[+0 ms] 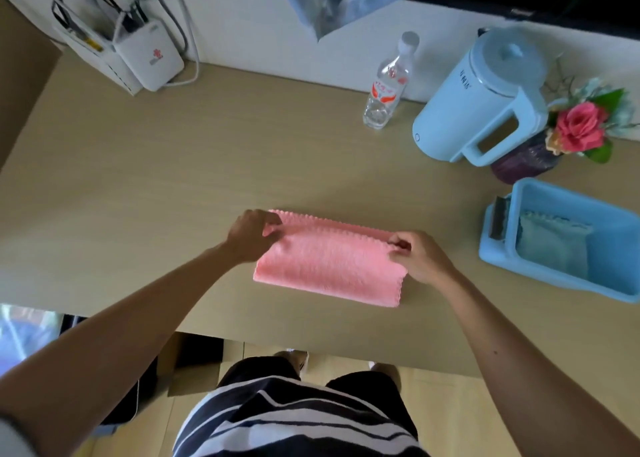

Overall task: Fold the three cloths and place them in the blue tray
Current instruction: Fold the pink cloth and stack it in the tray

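A pink cloth point(329, 260) lies folded into a long rectangle on the middle of the beige table. My left hand point(251, 234) pinches its far left corner. My right hand point(415, 254) pinches its far right corner. The blue tray point(568, 283) stands at the right side of the table. Inside it lies a folded pale blue-grey cloth point(550, 245), and a dark cloth point(498, 219) is tucked at the tray's left end. The tray is apart from the pink cloth, well right of my right hand.
A light blue kettle point(485, 103) stands behind the tray, with a vase of flowers point(581, 127) beside it. A clear water bottle point(388, 85) stands at the back centre. A white router point(149, 58) with cables sits at the back left. The table's front edge point(311, 338) runs just below the cloth.
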A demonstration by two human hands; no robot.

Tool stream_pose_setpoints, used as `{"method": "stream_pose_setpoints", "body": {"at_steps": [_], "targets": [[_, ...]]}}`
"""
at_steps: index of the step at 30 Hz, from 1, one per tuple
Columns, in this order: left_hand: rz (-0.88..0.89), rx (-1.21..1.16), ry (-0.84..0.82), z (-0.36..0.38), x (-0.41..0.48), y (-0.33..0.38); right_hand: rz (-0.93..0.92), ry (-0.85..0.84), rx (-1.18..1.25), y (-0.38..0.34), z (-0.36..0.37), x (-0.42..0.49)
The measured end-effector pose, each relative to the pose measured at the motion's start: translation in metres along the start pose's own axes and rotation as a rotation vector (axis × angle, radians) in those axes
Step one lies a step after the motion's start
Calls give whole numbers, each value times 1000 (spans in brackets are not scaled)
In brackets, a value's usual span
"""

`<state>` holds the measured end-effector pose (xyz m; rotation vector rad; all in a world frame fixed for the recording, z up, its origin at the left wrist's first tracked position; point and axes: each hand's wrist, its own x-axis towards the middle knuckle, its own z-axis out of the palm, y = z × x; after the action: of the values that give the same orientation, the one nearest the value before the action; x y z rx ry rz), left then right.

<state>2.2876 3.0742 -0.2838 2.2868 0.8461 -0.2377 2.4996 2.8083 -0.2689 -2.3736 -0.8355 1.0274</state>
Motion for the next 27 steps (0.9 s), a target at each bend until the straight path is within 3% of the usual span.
{"method": "stream_pose_setpoints", "body": {"at_steps": [10, 22, 27], "targets": [[-11, 23, 88, 14, 27, -2, 44, 118, -52, 12, 4, 34], [111, -34, 277, 22, 37, -3, 52, 346, -27, 26, 23, 42], [92, 148, 478, 30, 39, 17, 39, 533, -358, 23, 39, 32]]}}
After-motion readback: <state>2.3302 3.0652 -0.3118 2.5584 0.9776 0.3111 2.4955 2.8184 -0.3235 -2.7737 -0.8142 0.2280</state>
